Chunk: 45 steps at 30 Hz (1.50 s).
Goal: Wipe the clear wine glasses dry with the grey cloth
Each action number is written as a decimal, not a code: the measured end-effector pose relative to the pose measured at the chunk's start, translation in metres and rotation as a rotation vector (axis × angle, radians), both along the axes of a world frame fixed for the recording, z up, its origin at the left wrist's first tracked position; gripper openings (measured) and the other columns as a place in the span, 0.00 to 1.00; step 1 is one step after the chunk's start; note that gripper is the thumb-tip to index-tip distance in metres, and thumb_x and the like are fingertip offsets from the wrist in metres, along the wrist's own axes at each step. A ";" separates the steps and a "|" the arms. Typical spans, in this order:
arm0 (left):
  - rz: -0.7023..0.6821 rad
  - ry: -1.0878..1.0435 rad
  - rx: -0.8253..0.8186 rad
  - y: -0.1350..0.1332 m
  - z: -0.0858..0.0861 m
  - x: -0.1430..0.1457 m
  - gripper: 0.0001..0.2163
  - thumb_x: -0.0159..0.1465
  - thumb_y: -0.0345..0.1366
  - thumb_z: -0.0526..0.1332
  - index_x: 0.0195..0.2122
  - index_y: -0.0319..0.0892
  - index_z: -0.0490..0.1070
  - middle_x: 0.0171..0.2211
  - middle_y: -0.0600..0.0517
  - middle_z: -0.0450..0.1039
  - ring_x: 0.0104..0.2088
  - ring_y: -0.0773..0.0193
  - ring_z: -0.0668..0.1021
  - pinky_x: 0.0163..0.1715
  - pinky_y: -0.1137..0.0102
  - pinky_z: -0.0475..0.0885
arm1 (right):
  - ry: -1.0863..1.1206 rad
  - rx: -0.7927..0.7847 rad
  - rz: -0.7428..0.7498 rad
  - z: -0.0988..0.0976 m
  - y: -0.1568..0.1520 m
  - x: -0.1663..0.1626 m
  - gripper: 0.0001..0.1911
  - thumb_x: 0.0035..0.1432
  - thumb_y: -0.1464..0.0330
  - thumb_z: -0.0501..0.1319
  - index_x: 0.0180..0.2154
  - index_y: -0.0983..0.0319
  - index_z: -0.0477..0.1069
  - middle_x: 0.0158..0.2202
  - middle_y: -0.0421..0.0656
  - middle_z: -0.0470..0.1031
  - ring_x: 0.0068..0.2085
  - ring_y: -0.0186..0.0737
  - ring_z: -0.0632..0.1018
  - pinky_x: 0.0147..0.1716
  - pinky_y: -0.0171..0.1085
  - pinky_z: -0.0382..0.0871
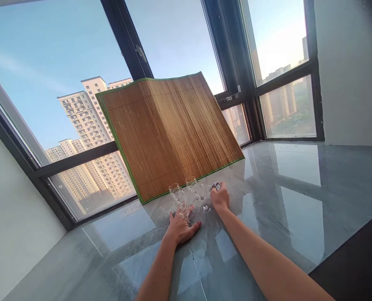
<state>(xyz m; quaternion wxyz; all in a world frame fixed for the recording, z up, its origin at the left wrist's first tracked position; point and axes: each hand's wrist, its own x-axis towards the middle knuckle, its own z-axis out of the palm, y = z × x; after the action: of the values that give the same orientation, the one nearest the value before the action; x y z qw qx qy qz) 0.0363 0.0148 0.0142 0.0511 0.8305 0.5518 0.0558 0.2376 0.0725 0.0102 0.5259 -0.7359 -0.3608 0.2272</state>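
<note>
Several clear stemmed wine glasses stand close together on the glossy grey surface; a near wine glass (pixel 178 194) is by my left hand (pixel 180 229). That hand rests low at the foot of the glass, thumb out to the right and fingers around the base. Another wine glass (pixel 205 207) stands between my two hands. My right hand (pixel 220 197) is closed just right of the glasses. A small, shiny, greyish-clear thing (pixel 216 185) shows at its fingers; I cannot make out what it is.
A brown bamboo mat (pixel 173 133) with green edging leans upright behind the glasses, against the windows. Dark window frames (pixel 129 42) surround the corner. The grey marbled surface (pixel 286 184) reflects the window light and ends at a dark edge on the lower right.
</note>
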 end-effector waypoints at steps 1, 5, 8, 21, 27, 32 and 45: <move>-0.001 0.005 -0.005 0.001 0.000 0.001 0.37 0.60 0.64 0.47 0.68 0.57 0.44 0.71 0.53 0.35 0.69 0.45 0.44 0.62 0.40 0.35 | -0.002 -0.001 0.000 0.000 0.000 0.000 0.17 0.59 0.66 0.50 0.50 0.59 0.65 0.38 0.46 0.76 0.41 0.46 0.77 0.38 0.38 0.66; 0.003 0.025 -0.016 0.008 0.000 0.002 0.37 0.60 0.65 0.45 0.68 0.56 0.47 0.71 0.53 0.35 0.69 0.45 0.43 0.62 0.40 0.35 | -0.010 -0.005 -0.001 -0.001 0.002 0.000 0.17 0.59 0.66 0.50 0.50 0.59 0.65 0.38 0.46 0.76 0.41 0.44 0.77 0.38 0.36 0.66; 0.009 0.045 -0.029 0.013 -0.002 0.002 0.36 0.61 0.63 0.43 0.68 0.53 0.48 0.70 0.51 0.37 0.69 0.46 0.42 0.63 0.42 0.35 | -0.015 -0.011 -0.005 -0.001 0.003 0.000 0.17 0.59 0.66 0.51 0.50 0.59 0.66 0.38 0.47 0.76 0.41 0.44 0.78 0.38 0.36 0.66; 0.073 0.065 0.012 0.019 -0.007 -0.001 0.34 0.64 0.52 0.43 0.68 0.38 0.49 0.70 0.48 0.41 0.69 0.55 0.45 0.66 0.60 0.41 | -0.019 0.000 -0.001 -0.001 0.001 -0.001 0.16 0.59 0.67 0.51 0.49 0.58 0.66 0.38 0.47 0.76 0.41 0.46 0.78 0.38 0.38 0.66; 0.064 0.082 0.035 0.016 -0.007 -0.002 0.33 0.65 0.46 0.43 0.68 0.34 0.49 0.70 0.47 0.41 0.69 0.52 0.45 0.66 0.60 0.43 | -0.012 0.006 0.016 -0.001 0.000 0.000 0.16 0.59 0.66 0.51 0.49 0.58 0.66 0.37 0.46 0.77 0.39 0.45 0.78 0.36 0.37 0.66; 0.052 0.082 0.061 0.016 -0.006 -0.003 0.32 0.64 0.44 0.44 0.68 0.34 0.50 0.70 0.46 0.42 0.69 0.54 0.47 0.66 0.63 0.45 | -0.012 -0.002 0.008 0.001 -0.001 0.000 0.17 0.59 0.66 0.51 0.50 0.58 0.66 0.38 0.47 0.77 0.40 0.45 0.77 0.36 0.37 0.65; 0.081 0.086 0.020 0.010 -0.007 -0.011 0.33 0.64 0.47 0.44 0.67 0.34 0.50 0.70 0.46 0.39 0.69 0.53 0.43 0.67 0.61 0.42 | -0.012 -0.007 0.007 -0.002 0.002 0.000 0.17 0.60 0.66 0.51 0.50 0.59 0.66 0.38 0.47 0.76 0.41 0.45 0.77 0.38 0.37 0.66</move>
<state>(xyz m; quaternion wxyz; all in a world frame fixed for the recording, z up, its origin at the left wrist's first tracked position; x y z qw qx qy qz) 0.0256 0.0246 0.0075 0.0169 0.8095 0.5862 0.0273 0.2372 0.0744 0.0081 0.5202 -0.7379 -0.3659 0.2258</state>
